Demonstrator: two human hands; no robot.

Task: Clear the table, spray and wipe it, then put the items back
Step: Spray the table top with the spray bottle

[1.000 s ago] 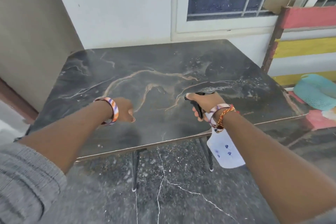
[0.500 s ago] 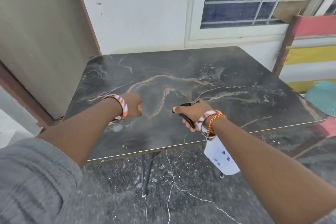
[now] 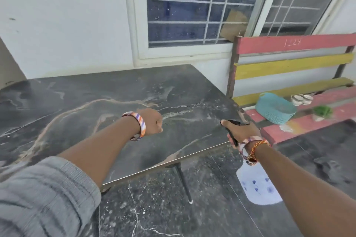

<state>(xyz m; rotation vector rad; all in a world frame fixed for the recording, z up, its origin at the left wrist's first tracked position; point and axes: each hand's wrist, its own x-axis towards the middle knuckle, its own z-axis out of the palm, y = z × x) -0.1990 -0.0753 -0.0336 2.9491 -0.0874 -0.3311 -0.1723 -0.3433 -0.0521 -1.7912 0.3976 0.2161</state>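
— Well, right hand [image 3: 240, 132]: wrapped tight around the black trigger head of a spray bottle [image 3: 259, 186], thumb along the top. White bottle body with small blue marks, hanging below the wrist, over the floor [image 3: 192, 223] just off the table's near right corner.

— And the left hand [image 3: 152, 122]?

— Curled into a loose fist, clasping nothing visible, held above the middle of the table [image 3: 77, 102]. Striped bangle on that wrist, grey sleeve pushed up the forearm.

— Table itself?

— Dark marbled top, pale veins, faint speckling toward the right. Thin black leg under the near edge.

— Beyond that?

— Painted bench [image 3: 289, 63] to the right, red and yellow slats. On its seat: a teal basket [image 3: 273, 109], two small cups [image 3: 301, 99] tipped on their sides, a little green plant [image 3: 322, 112]. White wall and a barred window [image 3: 192, 5] behind.
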